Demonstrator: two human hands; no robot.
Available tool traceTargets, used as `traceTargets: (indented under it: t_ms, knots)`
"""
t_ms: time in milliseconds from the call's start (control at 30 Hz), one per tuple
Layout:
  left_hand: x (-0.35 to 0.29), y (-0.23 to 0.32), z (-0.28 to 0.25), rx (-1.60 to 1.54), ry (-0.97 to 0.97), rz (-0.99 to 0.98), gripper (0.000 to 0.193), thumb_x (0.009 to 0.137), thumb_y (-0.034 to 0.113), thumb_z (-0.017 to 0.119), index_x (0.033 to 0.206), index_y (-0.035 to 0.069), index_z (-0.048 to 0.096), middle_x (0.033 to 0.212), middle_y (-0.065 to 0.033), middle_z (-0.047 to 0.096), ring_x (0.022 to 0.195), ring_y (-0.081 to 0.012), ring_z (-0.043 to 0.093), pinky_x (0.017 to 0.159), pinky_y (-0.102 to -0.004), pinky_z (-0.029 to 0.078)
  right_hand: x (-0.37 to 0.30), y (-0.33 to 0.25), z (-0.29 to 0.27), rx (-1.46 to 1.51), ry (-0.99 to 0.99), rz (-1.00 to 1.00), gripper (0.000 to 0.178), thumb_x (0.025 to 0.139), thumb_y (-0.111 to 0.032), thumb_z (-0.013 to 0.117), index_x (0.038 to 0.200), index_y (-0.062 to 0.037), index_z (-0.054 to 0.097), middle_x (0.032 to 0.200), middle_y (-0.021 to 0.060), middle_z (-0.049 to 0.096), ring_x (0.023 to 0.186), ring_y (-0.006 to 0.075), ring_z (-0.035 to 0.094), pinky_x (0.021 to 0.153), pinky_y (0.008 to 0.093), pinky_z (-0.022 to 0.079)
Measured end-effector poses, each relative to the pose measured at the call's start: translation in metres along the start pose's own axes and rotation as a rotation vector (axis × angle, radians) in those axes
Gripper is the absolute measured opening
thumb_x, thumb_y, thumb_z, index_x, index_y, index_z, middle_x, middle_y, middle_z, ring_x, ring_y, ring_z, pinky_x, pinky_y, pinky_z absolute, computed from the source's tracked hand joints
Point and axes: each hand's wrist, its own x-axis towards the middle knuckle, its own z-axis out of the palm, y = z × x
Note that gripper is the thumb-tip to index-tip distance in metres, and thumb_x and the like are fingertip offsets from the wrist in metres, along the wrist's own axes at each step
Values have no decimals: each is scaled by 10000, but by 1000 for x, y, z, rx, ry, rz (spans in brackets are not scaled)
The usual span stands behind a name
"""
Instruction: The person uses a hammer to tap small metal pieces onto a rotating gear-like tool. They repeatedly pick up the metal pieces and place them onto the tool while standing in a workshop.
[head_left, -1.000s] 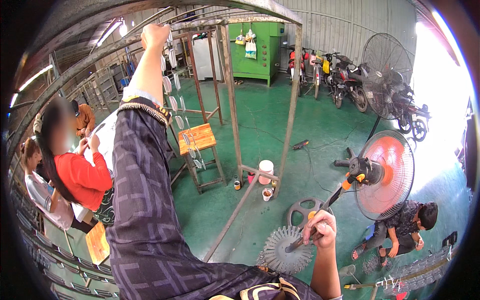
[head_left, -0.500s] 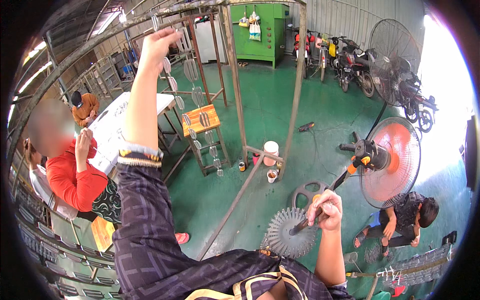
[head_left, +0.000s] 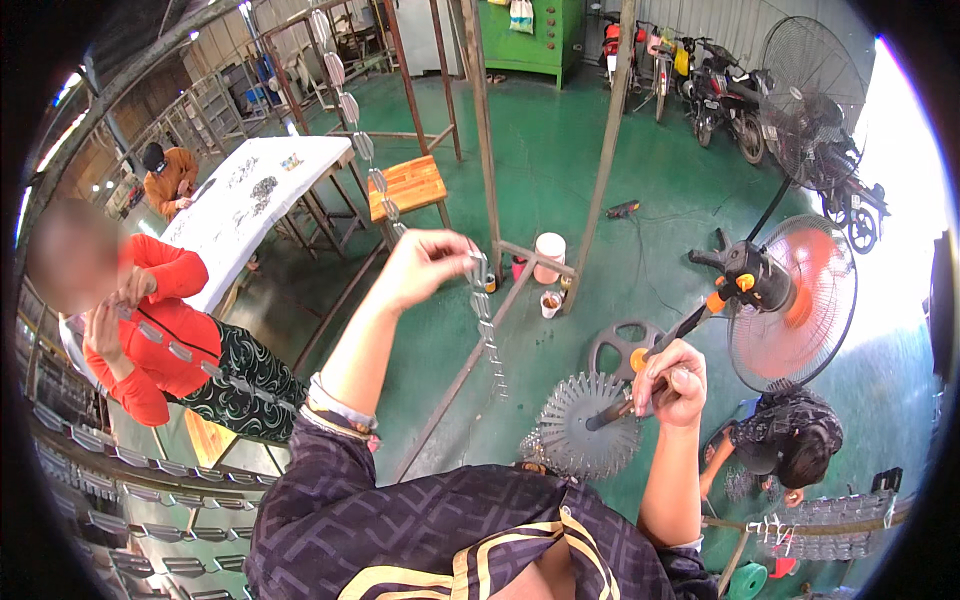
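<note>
My left hand (head_left: 425, 268), arm stretched out in front of me, pinches the top of a short strand of grey metal pieces (head_left: 487, 330) between thumb and fingers; the strand hangs freely below it. Just beyond that hand, a longer strand of rounded grey links (head_left: 350, 108) hangs from the overhead frame (head_left: 190, 35). On the right, my right hand (head_left: 672, 385) is closed, its fingers curled together; whatever they may hold is too small to make out. Beside and below it is a round grey fan base with many upright prongs (head_left: 585, 432).
A standing fan (head_left: 795, 305) stands right, with a crouching person (head_left: 785, 440) below. At left, a person in red (head_left: 175, 350) handles another strand near a white table (head_left: 260, 215). A wooden stool (head_left: 408, 188), metal posts (head_left: 600, 150) and white bucket (head_left: 549, 258) stand ahead.
My left hand has come down from the overhead frame and now holds a short strand in front of me. My right hand stays closed. The person in red now holds a strand.
</note>
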Motion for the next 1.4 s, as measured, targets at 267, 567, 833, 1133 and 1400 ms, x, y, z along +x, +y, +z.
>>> traceTargets:
  t_ms: [267, 567, 833, 1133, 1400]
  knots:
    - [-50, -115, 70, 215, -199, -127, 89, 739, 28, 659, 827, 22, 657, 832, -32, 648, 768, -81, 570, 706, -247, 458, 0, -1, -3, -65, -17, -10, 281, 776, -239, 570, 765, 32, 495, 547, 182, 538, 375, 224, 512, 332, 290, 413]
    - [-105, -204, 126, 301, -373, -111, 145, 705, 71, 682, 846, 45, 664, 840, -79, 657, 807, -215, 624, 718, -319, 482, 3, -1, -7, -16, -77, -1, 263, 792, -216, 549, 778, 39, 488, 542, 181, 528, 383, 219, 505, 328, 284, 398]
    - [-116, -217, 158, 440, -508, -44, 135, 692, 88, 677, 826, 77, 663, 821, -75, 654, 784, -253, 616, 683, -357, 484, 4, -3, -5, 13, -93, 5, 256, 785, -200, 553, 773, 49, 493, 527, 179, 519, 395, 220, 513, 327, 283, 397]
    - [-121, -224, 175, 593, -552, 3, 106, 711, 130, 654, 813, 101, 660, 828, -46, 651, 828, -245, 607, 723, -386, 449, -1, -3, -6, -54, -113, -11, 261, 801, -233, 514, 767, 23, 477, 504, 168, 516, 328, 189, 444, 344, 281, 376]
    - [-133, -224, 187, 695, -491, 46, 95, 716, 152, 647, 800, 109, 657, 833, -48, 642, 821, -242, 601, 729, -381, 435, -1, -1, -5, -32, -126, -6, 252, 801, -221, 517, 769, 27, 482, 503, 176, 518, 330, 198, 451, 341, 282, 376]
